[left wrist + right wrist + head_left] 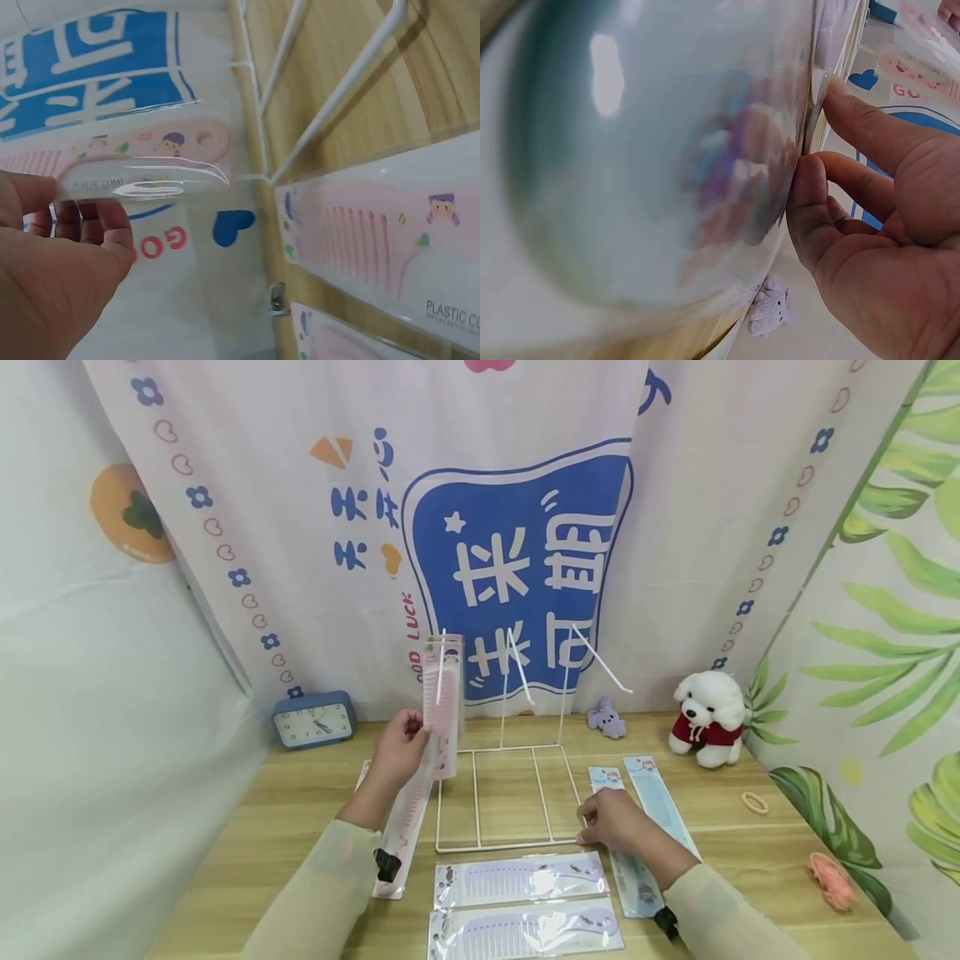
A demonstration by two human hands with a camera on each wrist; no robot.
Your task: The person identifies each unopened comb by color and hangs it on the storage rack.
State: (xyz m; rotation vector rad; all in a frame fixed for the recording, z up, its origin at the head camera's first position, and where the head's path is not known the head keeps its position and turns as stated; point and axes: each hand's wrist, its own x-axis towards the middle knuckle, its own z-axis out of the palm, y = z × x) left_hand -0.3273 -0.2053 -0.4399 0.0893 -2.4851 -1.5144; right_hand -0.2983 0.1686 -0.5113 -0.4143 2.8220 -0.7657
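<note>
Pink comb pack: clear sleeve, pink comb inside, held upright at the white wire rack's left hook.
Rack: upright on its flat base, three slanted hooks.

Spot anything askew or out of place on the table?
Nothing damaged or spilled. Only oddity: the white wire display rack carries one pink packaged comb, held by the left hand; its other hooks are bare. The right hand touches the base.

Bright, even light – soft shadows; head view bends at edges; right wrist view blurred, glare-streaked up close.
</note>
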